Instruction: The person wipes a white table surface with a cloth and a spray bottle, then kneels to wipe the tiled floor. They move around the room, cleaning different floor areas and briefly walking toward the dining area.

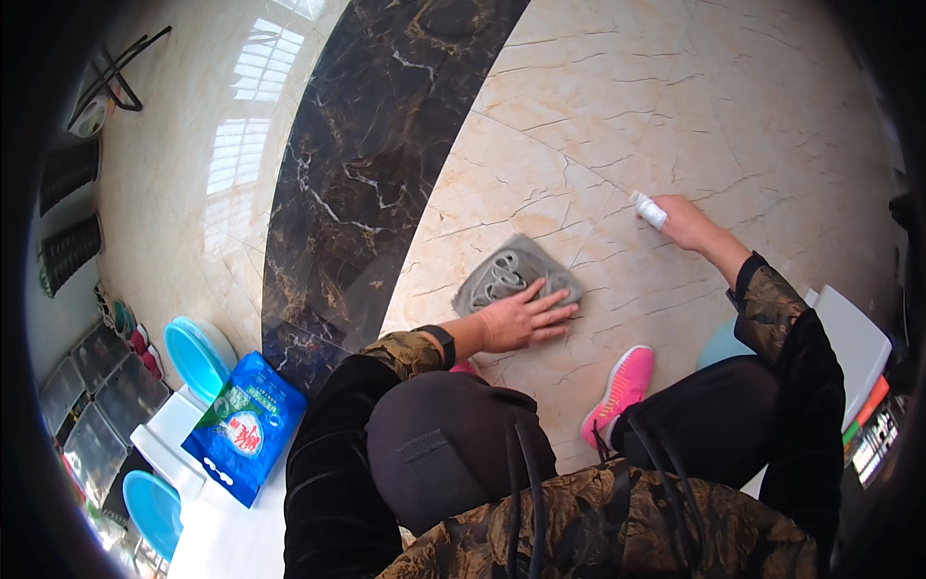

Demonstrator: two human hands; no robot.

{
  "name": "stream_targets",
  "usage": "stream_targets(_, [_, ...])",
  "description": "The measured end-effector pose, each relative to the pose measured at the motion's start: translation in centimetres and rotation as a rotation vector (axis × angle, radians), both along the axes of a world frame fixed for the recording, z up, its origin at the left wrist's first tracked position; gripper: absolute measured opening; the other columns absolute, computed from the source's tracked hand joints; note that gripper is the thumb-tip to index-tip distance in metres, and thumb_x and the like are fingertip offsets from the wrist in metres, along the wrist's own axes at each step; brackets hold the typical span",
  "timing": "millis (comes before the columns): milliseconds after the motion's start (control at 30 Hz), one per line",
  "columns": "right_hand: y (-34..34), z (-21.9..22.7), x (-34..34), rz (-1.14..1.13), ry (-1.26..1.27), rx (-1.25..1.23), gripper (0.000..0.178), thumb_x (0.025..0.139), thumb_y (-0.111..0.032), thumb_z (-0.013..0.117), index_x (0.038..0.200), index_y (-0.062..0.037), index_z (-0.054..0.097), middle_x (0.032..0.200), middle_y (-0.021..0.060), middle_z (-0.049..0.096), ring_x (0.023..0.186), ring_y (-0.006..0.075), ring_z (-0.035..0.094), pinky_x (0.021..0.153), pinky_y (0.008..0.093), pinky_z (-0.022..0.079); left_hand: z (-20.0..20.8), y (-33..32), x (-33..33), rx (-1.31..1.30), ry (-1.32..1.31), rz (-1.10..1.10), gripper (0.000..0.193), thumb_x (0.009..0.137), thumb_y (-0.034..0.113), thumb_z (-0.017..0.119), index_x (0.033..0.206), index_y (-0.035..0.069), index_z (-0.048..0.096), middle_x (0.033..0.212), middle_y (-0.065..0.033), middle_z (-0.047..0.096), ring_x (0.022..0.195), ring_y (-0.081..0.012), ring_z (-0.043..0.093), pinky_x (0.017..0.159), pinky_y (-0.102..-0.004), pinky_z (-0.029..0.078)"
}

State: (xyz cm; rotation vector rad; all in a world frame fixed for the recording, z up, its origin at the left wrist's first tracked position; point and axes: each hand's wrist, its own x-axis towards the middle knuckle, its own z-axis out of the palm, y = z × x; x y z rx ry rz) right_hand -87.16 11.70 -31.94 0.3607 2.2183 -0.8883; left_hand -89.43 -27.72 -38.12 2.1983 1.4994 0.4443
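- Rests the left hand (526, 320) open and palm down, with fingers spread, on the near right part of a folded grey cloth (494, 262).
- Shows pale looped lines on top of the cloth, to the left of the fingers.
- Has the cloth lying on the cream marbled floor (588, 106), right of a dark marble band (362, 145) and farther out than a pink shoe (629, 381).
- Wears a black wristband (443, 344) on the left arm.
- Holds the right hand (683, 222) out, far and to the right of the cloth and well apart from it, with white wrapping (649, 211) at one finger.
- Cannot tell from this angle how far closed the right hand is, nor about any contact with the floor.
- Has, at near left, a blue bag (246, 429) on a white surface (231, 531), with a light-blue basin (196, 355) just beyond and another basin (154, 511) farther left.
- Has, at right, a white panel (851, 338) just beside the patterned sleeve (769, 309).
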Motion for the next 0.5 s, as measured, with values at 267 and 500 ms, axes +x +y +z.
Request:
stream_targets(267, [-0.2,-3.3,0.9,0.127,0.022,0.138,0.026,0.095,-0.024,0.058,0.102,-0.0024,0.071,0.097,0.0244,0.072,0.092,0.0434,0.068,0.081,0.0486,0.053,-1.9,-0.3,0.7,0.053,-0.182,-0.383,0.060,0.096,0.030,0.054,0.150,0.005,0.049,0.172,-0.0123,0.025,0.160,-0.0311,0.021,0.129,-0.0555,0.017])
stream_targets(500, [1.4,-3.7,1.2,-0.413,-0.212,-0.198,0.049,0.107,-0.046,0.046,0.097,-0.0044,0.070,0.086,0.0066,0.070,0.079,0.0178,0.066,0.075,0.0343,0.053,0.0,8.8,-11.3,0.108,-0.001,0.182,0.051,0.092,0.034,0.070,0.141,0.023,0.062,0.164,-0.0068,0.041,0.155,-0.0269,0.032,0.124,-0.0561,0.027])
